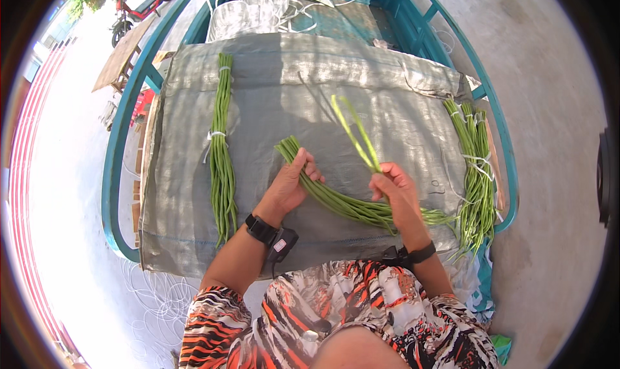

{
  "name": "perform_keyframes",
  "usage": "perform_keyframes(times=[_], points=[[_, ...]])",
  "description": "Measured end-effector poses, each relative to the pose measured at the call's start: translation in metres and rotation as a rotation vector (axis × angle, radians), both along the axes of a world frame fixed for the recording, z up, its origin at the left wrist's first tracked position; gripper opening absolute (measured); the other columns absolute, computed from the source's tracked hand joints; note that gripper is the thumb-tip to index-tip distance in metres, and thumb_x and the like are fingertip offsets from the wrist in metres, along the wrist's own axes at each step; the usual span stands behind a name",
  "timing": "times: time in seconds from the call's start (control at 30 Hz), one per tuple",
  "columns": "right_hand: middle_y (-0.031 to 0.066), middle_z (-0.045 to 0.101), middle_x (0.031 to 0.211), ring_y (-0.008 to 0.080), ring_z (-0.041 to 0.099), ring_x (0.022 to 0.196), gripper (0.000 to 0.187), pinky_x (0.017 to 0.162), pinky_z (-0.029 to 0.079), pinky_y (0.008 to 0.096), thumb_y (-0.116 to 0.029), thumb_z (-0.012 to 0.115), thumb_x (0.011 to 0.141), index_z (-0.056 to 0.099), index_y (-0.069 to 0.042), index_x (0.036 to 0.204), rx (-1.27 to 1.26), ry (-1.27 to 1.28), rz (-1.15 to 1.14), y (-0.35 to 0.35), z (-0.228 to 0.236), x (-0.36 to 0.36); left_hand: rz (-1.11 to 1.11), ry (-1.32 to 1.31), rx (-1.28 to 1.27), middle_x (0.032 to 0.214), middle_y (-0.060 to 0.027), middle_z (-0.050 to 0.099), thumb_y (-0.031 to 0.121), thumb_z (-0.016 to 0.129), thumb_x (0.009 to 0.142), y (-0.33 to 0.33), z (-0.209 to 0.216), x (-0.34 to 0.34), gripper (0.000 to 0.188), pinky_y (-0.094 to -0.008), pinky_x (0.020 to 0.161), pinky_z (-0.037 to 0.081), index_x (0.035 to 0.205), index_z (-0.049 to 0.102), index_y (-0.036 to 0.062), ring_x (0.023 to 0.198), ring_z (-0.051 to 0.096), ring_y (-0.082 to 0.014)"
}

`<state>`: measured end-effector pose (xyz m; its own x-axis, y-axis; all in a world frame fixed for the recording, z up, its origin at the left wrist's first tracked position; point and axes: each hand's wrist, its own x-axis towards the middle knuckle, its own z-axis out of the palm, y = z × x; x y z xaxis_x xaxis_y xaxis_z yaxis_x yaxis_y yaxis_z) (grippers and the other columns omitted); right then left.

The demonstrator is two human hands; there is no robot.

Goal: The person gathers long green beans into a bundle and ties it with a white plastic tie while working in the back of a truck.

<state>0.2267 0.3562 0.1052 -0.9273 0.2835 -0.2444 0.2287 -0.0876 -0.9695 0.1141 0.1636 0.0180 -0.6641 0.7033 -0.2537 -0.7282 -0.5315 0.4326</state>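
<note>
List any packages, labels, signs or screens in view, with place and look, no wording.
Wrist device: on the left wrist, small black box with a pale reddish face, on a black strap.
Sack cloth: grey-green woven sheet spread under the beans; no label shows.
No signs or packages show.

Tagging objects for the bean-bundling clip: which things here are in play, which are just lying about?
In play:
left hand on the loose bean bunch
right hand holding two light-green beans
grey sack cloth

Lying about:
tied bundle on the left
tied bundle on the right
white string coils
</note>
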Motion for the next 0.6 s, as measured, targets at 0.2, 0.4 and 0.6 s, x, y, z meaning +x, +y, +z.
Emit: perform_keyframes(times=[0.2, 0.4, 0.6], points=[[-0.0002, 0.059, 0.076, 0.0041, 0.049, 0.058, 0.015, 0.053, 0.04, 0.0178, -0.012, 0.06, 0.087, 0.057, -0.003, 0.098, -0.048, -0.123, 0.155, -0.015, -0.017, -0.004, 0.026, -0.013, 0.005, 0.069, 0.0023, 0.041, 0.041, 0.049, 0.093, 0.0, 0.002, 0.001, 0.03, -0.0353, 0.078, 0.046, 0.091, 0.049, 0.0111, 0.067, 0.045, -0.0128], [0.0001, 0.059, 0.077, 0.0034, 0.049, 0.058, 0.014, 0.051, 0.039, 0.0174, -0.011, 0.06, 0.087, 0.056, -0.002, 0.097, 0.051, -0.153, 0.261, -0.021, -0.022, -0.003, 0.044, -0.034, -0.031, 0.072, 0.0006, 0.045, 0.04, 0.053, 0.092, 0.0, 0.003, 0.003, 0.03, -0.0352, 0.074, 0.047, 0.093, 0.052, 0.01, 0.068, 0.047, -0.0139], [-0.0011, 0.058, 0.076, 0.0032, 0.05, 0.063, 0.012, 0.055, 0.041, 0.0186, -0.012, 0.06, 0.088, 0.056, -0.003, 0.095, 0.145, -0.069, 0.227, -0.03, -0.039, -0.001, 0.039, -0.015, -0.053, 0.076, -0.0002, 0.048, 0.039, 0.053, 0.092, 0.0, 0.0, 0.001, 0.03, -0.0351, 0.073, 0.048, 0.093, 0.053, 0.0096, 0.066, 0.047, -0.0131]])
